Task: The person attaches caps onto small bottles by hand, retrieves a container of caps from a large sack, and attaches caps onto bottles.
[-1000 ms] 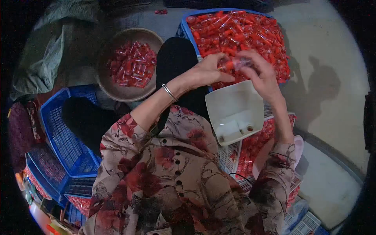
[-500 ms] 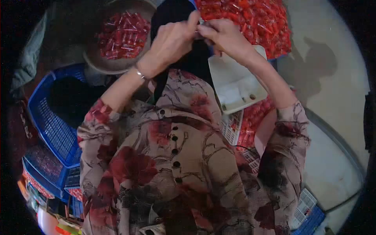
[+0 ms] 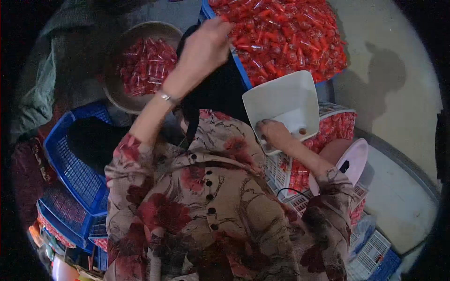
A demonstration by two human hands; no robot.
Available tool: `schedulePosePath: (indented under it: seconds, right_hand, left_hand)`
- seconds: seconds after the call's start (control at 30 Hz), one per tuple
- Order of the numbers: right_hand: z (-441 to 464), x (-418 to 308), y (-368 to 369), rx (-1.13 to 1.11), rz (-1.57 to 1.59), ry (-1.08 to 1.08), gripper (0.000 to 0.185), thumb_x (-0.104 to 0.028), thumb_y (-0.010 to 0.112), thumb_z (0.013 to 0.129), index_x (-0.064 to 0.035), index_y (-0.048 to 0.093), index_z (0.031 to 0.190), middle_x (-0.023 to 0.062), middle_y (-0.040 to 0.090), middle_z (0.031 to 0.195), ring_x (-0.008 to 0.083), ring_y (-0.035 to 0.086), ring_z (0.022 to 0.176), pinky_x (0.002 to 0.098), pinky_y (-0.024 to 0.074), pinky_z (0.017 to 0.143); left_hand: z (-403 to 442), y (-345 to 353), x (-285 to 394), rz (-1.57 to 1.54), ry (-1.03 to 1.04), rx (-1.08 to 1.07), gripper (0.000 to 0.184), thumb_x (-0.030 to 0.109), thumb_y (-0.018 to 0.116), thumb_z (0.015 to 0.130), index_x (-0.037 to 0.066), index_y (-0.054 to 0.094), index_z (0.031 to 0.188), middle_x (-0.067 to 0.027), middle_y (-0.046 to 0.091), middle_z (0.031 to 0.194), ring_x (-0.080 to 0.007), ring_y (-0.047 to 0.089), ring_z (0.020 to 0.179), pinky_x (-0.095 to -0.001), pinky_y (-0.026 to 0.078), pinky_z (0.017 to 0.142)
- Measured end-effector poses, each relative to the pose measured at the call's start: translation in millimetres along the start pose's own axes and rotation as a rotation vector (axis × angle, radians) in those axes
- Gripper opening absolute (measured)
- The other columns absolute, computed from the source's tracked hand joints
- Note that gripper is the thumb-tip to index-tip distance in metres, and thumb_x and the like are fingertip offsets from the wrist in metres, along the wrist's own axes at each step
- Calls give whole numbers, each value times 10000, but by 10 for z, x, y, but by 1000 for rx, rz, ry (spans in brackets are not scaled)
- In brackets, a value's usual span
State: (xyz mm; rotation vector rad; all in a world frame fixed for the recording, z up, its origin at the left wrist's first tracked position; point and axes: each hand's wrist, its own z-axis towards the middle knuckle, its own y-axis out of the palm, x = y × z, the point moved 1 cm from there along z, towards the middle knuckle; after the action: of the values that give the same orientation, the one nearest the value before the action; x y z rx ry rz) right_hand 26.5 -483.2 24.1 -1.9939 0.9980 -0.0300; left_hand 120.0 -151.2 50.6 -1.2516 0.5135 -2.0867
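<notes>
My left hand (image 3: 206, 49) is raised beside the left edge of the blue crate (image 3: 241, 68), which is heaped with small clear-and-red plastic pieces (image 3: 286, 40). Its fingers are curled and blurred, so whether they hold anything is hidden. My right hand (image 3: 275, 134) reaches down into the white square container (image 3: 281, 96), near its lower left corner. The fingertips there are out of clear sight. A dark round hole shows on the container's floor, to the right of this hand.
A round basin (image 3: 112, 84) with more red pieces stands at the upper left. Blue baskets (image 3: 75, 154) sit at the left. Below the white container are a white crate (image 3: 279, 171) of red pieces and a pink dish-like object (image 3: 358, 159).
My hands were together above the container and dark leg; now they are apart. My right hand has dropped into the white container, while my left hand has moved up beside the crate.
</notes>
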Motion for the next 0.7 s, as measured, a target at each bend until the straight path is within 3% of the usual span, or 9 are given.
schedulePosePath:
  seconds: [0.07,0.23,0.27,0.3,0.4,0.43,0.5,0.63,0.7]
  right_hand:
    - [-19,-56,-12,72,-18,-29,193,-75,624,734,7,604,908,199,592,967,350,612,863,440,511,727]
    - [-143,69,-223,172,28,-17,181,-111,631,780,16,600,905,205,583,959,355,606,847,439,505,720]
    - [-149,67,-386,254,72,-11,193,-131,639,794,14,601,915,203,578,965,355,601,842,439,500,714]
    - [-173,78,-556,274,59,-14,193,-131,639,794,14,601,915,203,578,965,355,601,842,439,500,714]
    - [-240,42,-1025,363,314,-56,220,-172,657,829,0,603,955,163,589,870,290,615,766,398,492,663]
    - [-263,127,-1146,376,493,69,212,-170,659,841,-9,605,967,127,595,820,236,610,731,366,483,635]
    - [-236,185,-1396,463,798,251,202,-168,655,866,-15,605,987,56,599,737,147,592,681,306,468,594]
    - [-6,248,-1904,677,1151,216,218,-130,625,888,-2,595,1061,17,631,821,105,596,728,266,492,641]
    - [164,60,-2177,867,1126,178,271,-90,595,895,11,566,1144,62,642,945,127,612,808,268,506,727]
  left_hand:
    - [350,449,278,3,-60,-186,333,56,613,791,28,582,1121,-207,605,1076,-376,591,1001,-427,508,880]
    - [702,1664,136,167,125,-376,329,47,593,750,7,574,1076,-166,576,1132,-323,536,1109,-424,477,918]
    - [712,1763,155,278,131,-464,317,52,600,749,10,573,1062,-157,567,1148,-310,521,1124,-416,476,916]
    - [709,1770,192,353,190,-399,284,73,610,762,31,575,1041,-145,563,1164,-278,510,1123,-401,489,877]
    - [751,1581,261,269,136,-380,260,98,625,791,27,569,1034,-155,554,1179,-307,552,1055,-421,493,871]
    - [743,1495,282,283,128,-386,260,98,625,791,27,569,1034,-155,554,1179,-307,552,1055,-421,493,871]
    - [674,1285,274,-42,-213,-379,328,108,675,784,22,572,1084,-176,582,1140,-338,599,952,-403,498,858]
    - [392,814,319,-314,-187,-223,400,113,703,803,2,558,1158,-161,624,1054,-328,640,883,-356,510,830]
    - [256,587,414,-1039,-523,-224,416,136,705,837,6,554,1202,-114,641,978,-251,648,914,-301,512,801]
